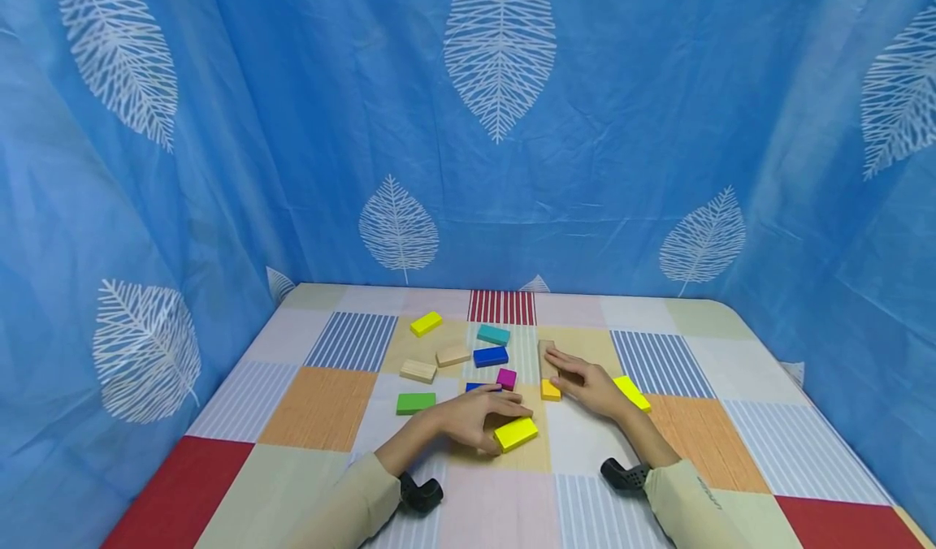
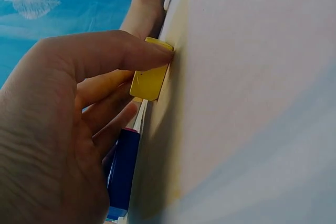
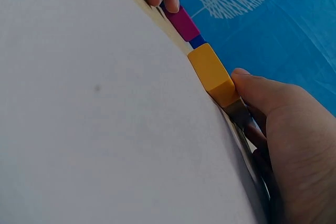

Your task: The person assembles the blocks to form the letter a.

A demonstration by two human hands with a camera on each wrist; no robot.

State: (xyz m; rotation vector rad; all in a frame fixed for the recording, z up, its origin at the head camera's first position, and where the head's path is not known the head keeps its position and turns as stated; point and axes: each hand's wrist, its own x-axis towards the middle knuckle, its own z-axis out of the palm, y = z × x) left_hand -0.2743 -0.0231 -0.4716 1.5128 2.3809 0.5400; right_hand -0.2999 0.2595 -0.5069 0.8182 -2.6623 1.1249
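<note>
Currently the left hand (image 1: pixel 478 417) is clamped on a yellow block (image 1: pixel 516 435), which sits at 7 o'clock from an orange block (image 1: pixel 551 391). Fingers apart, the right hand (image 1: pixel 595 388) touches a wooden block (image 1: pixel 545 354) at the orange one's 12 o'clock, its thumb against the orange. Magenta cube (image 1: pixel 506 379): 12 o'clock from the yellow; green block (image 1: pixel 416 404): near 10.

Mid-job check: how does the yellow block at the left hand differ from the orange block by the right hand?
Size: the yellow block looks clearly longer in the head view; the orange block looks short and squarish.
Position: the yellow block is nearer the person than the orange block.
Contact: the left hand pinches the yellow block; the right hand's thumb appears to touch the orange block.
Shared: both are plain-coloured, flat-sided blocks.
</note>
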